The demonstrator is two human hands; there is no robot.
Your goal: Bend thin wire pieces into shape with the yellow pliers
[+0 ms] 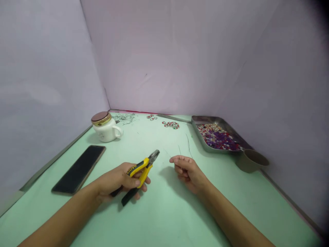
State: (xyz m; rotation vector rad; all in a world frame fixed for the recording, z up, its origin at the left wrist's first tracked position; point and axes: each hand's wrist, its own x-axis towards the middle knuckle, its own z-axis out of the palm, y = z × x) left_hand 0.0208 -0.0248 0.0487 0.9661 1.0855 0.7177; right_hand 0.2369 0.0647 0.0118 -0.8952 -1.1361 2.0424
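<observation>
Yellow-and-black pliers rest in my left hand, with their metal jaws pointing up and to the right. My right hand is closed in a pinch on a thin wire, whose end sticks out to the left of the fingertips. Just beyond that hand, more thin dark wire shows above the green tabletop; whether the hand also holds it I cannot tell. The plier jaws are apart from the wire.
A black phone and a white lidded mug are on the left. Wire pieces and small beaded rings lie at the back. On the right are a metal tray of mixed beads and a brown cup.
</observation>
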